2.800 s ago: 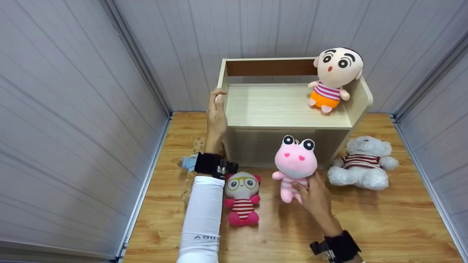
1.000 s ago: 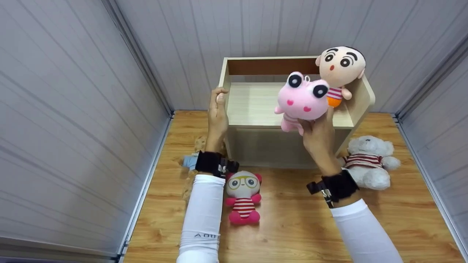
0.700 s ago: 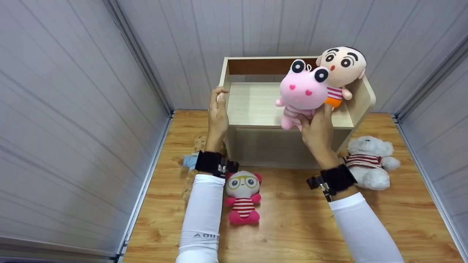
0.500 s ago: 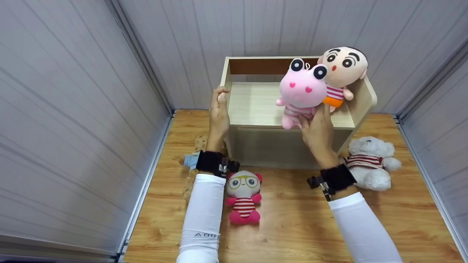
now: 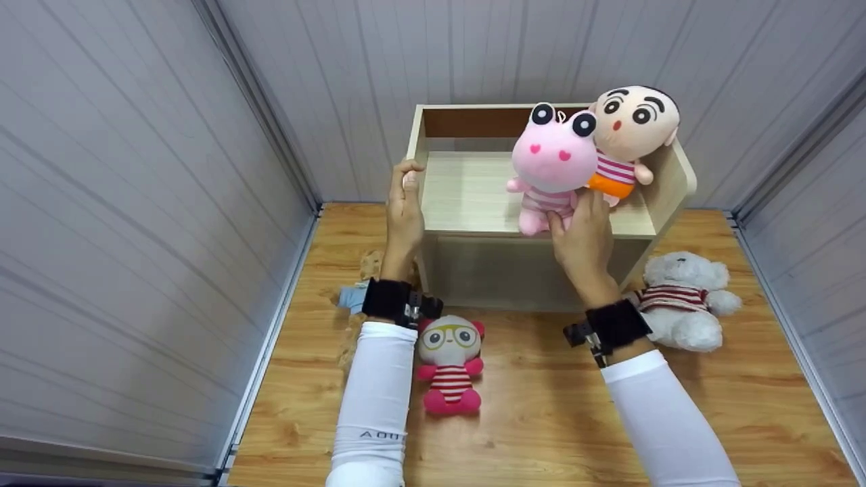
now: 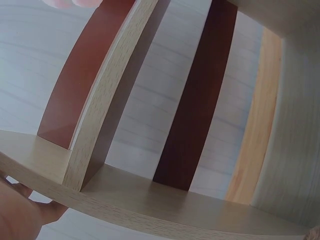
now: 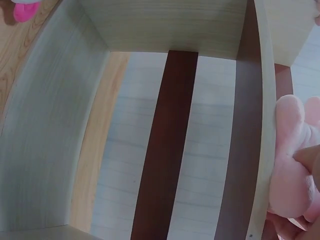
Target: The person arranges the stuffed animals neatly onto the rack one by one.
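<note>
My right hand (image 5: 583,243) holds a pink frog plush toy (image 5: 555,159) by its striped lower body, thumb in front. The frog is upright at the front edge of the top board of a pale wooden shelf (image 5: 467,196). It overlaps a boy doll (image 5: 632,128) in orange shorts, which leans in the right corner of that board. In the right wrist view the frog's legs (image 7: 290,175) are right at the board's edge. My left hand (image 5: 404,216) grips the shelf's left side panel, fingers curled over its edge; the left wrist view shows that hand (image 6: 20,215) at the panel.
On the floor, a panda plush (image 5: 451,372) with pink limbs sits in front of the shelf. A white bear plush (image 5: 683,297) sits to its right. Beyond my left wrist lies a brown plush (image 5: 352,297) in blue, partly hidden. Grey panel walls (image 5: 169,203) enclose the space.
My right hand has lifted the frog plush from in front of the shelf to its top board, beside the boy doll, then shifted it slightly left. My left hand keeps its grip.
</note>
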A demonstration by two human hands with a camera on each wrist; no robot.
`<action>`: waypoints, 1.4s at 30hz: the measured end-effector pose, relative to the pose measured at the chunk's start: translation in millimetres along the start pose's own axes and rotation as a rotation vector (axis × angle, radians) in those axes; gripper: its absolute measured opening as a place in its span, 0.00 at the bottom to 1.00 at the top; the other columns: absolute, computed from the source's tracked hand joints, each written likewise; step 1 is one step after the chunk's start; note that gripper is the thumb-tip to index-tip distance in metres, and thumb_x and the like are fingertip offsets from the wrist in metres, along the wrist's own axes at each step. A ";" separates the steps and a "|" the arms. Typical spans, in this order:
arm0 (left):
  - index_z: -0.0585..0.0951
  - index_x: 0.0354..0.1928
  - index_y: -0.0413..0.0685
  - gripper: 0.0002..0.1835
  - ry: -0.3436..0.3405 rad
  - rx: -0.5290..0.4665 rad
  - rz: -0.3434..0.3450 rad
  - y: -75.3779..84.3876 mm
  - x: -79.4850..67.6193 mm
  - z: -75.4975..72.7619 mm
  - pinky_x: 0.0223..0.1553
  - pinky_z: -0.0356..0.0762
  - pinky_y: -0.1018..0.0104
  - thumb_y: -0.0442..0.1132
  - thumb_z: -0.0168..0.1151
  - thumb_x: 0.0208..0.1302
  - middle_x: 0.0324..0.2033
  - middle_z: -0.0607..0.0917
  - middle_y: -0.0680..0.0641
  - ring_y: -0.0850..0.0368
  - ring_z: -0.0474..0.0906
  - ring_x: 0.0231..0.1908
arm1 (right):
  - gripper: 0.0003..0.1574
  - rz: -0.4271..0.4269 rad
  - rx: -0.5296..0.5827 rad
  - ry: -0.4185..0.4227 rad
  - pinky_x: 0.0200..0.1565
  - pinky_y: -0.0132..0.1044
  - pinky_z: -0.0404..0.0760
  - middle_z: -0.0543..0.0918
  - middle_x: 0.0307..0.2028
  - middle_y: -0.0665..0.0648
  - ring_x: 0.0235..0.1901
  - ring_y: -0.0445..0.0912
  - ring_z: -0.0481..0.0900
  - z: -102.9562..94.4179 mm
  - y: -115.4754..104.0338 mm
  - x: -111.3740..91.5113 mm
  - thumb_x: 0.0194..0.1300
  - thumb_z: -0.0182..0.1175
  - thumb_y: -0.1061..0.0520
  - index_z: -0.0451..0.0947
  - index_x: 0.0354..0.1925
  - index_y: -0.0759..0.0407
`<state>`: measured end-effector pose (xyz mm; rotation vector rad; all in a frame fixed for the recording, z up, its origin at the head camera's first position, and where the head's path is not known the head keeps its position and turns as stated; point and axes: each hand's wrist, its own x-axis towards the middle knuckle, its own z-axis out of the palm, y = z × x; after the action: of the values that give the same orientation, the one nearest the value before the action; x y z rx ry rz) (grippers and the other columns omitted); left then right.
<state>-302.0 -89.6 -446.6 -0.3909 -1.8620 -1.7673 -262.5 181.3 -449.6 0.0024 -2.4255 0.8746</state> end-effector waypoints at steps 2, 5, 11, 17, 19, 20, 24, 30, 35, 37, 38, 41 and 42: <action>0.71 0.56 0.39 0.14 0.002 0.003 -0.005 -0.1 -0.5 -0.3 0.74 0.58 0.59 0.38 0.38 0.83 0.63 0.74 0.33 0.52 0.65 0.72 | 0.33 -0.004 -0.038 0.005 0.58 0.58 0.70 0.74 0.51 0.70 0.54 0.66 0.70 1.7 -0.8 1.8 0.64 0.70 0.55 0.69 0.60 0.72; 0.72 0.56 0.40 0.14 0.004 0.008 -0.009 -0.3 -0.8 -0.6 0.74 0.58 0.59 0.38 0.37 0.83 0.63 0.74 0.34 0.52 0.65 0.72 | 0.32 -0.002 -0.075 0.001 0.56 0.58 0.69 0.76 0.51 0.70 0.52 0.66 0.69 3.6 -2.1 4.5 0.65 0.70 0.54 0.71 0.59 0.72; 0.72 0.56 0.39 0.14 0.006 0.000 -0.001 0.0 0.1 0.1 0.73 0.59 0.60 0.38 0.37 0.83 0.61 0.75 0.35 0.53 0.67 0.69 | 0.30 0.022 -0.080 -0.014 0.54 0.58 0.72 0.77 0.50 0.69 0.51 0.65 0.71 6.6 -2.7 10.9 0.66 0.69 0.53 0.72 0.57 0.70; 0.72 0.56 0.38 0.14 0.014 -0.003 0.003 0.0 0.3 0.1 0.73 0.59 0.61 0.37 0.38 0.83 0.61 0.75 0.33 0.53 0.67 0.69 | 0.29 0.068 -0.093 -0.065 0.49 0.62 0.78 0.76 0.52 0.66 0.55 0.64 0.75 8.3 -3.0 17.7 0.68 0.67 0.51 0.70 0.58 0.66; 0.72 0.56 0.38 0.14 0.013 -0.003 0.002 -0.2 0.5 0.0 0.73 0.59 0.60 0.37 0.38 0.83 0.61 0.74 0.32 0.52 0.66 0.70 | 0.29 0.065 -0.110 -0.075 0.49 0.64 0.78 0.76 0.52 0.66 0.55 0.64 0.76 8.3 -3.1 20.3 0.68 0.67 0.50 0.70 0.58 0.65; 0.72 0.56 0.38 0.14 0.011 -0.001 0.003 -0.3 0.6 -0.1 0.73 0.59 0.60 0.37 0.38 0.83 0.61 0.74 0.32 0.51 0.66 0.70 | 0.29 0.063 -0.116 -0.079 0.49 0.64 0.78 0.76 0.52 0.66 0.55 0.64 0.76 8.3 -3.0 21.6 0.68 0.67 0.50 0.70 0.58 0.64; 0.71 0.56 0.38 0.14 0.003 0.008 0.001 0.3 0.2 -0.5 0.74 0.58 0.58 0.37 0.37 0.83 0.62 0.74 0.32 0.51 0.65 0.71 | 0.30 0.064 -0.126 -0.085 0.48 0.67 0.78 0.77 0.53 0.66 0.54 0.67 0.77 8.4 -2.0 26.2 0.68 0.68 0.48 0.71 0.58 0.64; 0.72 0.56 0.38 0.14 0.003 0.006 0.004 0.8 -0.4 -0.4 0.73 0.58 0.60 0.36 0.37 0.83 0.62 0.75 0.34 0.52 0.66 0.70 | 0.31 0.111 -0.137 -0.120 0.47 0.68 0.78 0.79 0.54 0.67 0.54 0.69 0.79 7.4 -1.0 30.0 0.69 0.67 0.45 0.71 0.60 0.61; 0.72 0.56 0.38 0.14 0.008 0.004 0.006 0.7 -0.7 0.0 0.72 0.59 0.61 0.36 0.37 0.83 0.60 0.76 0.37 0.53 0.67 0.69 | 0.32 0.159 -0.148 -0.156 0.45 0.68 0.78 0.80 0.56 0.66 0.54 0.70 0.79 8.2 -0.5 33.6 0.70 0.65 0.42 0.69 0.62 0.58; 0.72 0.56 0.38 0.14 0.008 0.007 0.005 0.9 -0.8 0.0 0.72 0.59 0.60 0.36 0.37 0.83 0.60 0.76 0.37 0.54 0.67 0.69 | 0.31 0.167 -0.147 -0.160 0.44 0.68 0.78 0.81 0.56 0.65 0.54 0.70 0.80 8.5 -0.3 34.5 0.70 0.64 0.42 0.69 0.61 0.58; 0.72 0.56 0.38 0.14 0.009 0.011 0.004 1.1 -0.8 0.0 0.72 0.59 0.61 0.36 0.37 0.83 0.60 0.76 0.37 0.54 0.67 0.69 | 0.32 0.170 -0.143 -0.160 0.44 0.68 0.78 0.81 0.57 0.65 0.54 0.70 0.80 9.0 0.0 35.1 0.70 0.64 0.42 0.68 0.61 0.57; 0.72 0.56 0.39 0.14 0.011 0.021 0.004 1.2 -1.2 0.0 0.72 0.60 0.60 0.36 0.37 0.83 0.60 0.76 0.37 0.54 0.67 0.69 | 0.36 0.185 -0.138 -0.158 0.44 0.69 0.77 0.81 0.57 0.67 0.53 0.71 0.81 10.3 0.3 36.2 0.71 0.63 0.41 0.63 0.65 0.57; 0.72 0.56 0.39 0.14 0.012 0.023 0.003 1.2 -1.4 -0.2 0.72 0.60 0.60 0.36 0.37 0.83 0.60 0.76 0.38 0.54 0.67 0.69 | 0.38 0.193 -0.139 -0.159 0.44 0.69 0.77 0.81 0.56 0.68 0.52 0.72 0.81 10.7 0.4 36.3 0.71 0.63 0.40 0.61 0.66 0.57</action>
<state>-300.1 -89.5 -446.4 -0.3737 -1.8708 -1.7406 -298.7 181.8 -438.4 -0.2253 -2.6649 0.8131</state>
